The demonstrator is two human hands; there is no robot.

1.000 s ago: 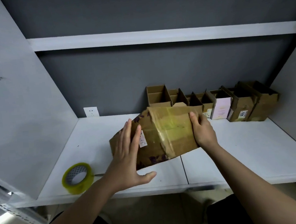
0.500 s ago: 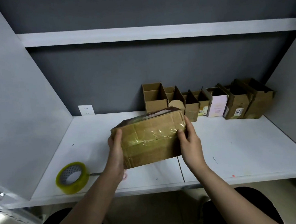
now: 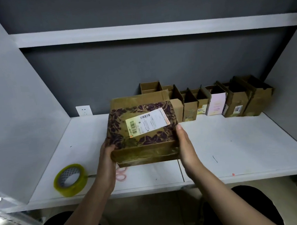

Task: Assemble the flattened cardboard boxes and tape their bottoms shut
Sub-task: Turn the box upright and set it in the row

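Observation:
I hold an assembled cardboard box [image 3: 142, 131] above the white table [image 3: 238, 149], between both hands. Its upward face has a purple floral print and a white shipping label [image 3: 148, 124]; glossy tape shows on the near face. My left hand [image 3: 107, 159] grips the box's lower left corner, fingers curled round the edge. My right hand [image 3: 184, 145] clasps the right side, thumb on the top edge. A roll of yellowish clear tape [image 3: 70, 179] lies on the table at the left, apart from both hands.
Several open assembled boxes [image 3: 215, 102] stand in a row along the dark back wall. Pink-handled scissors [image 3: 121, 174] lie partly hidden under my left wrist. A wall socket [image 3: 84, 110] sits at the back left. Grey side panels and a shelf [image 3: 154, 30] enclose the space.
The box has been rotated in my hands: the taped face that faced up now faces me, and the printed face with the label has come on top.

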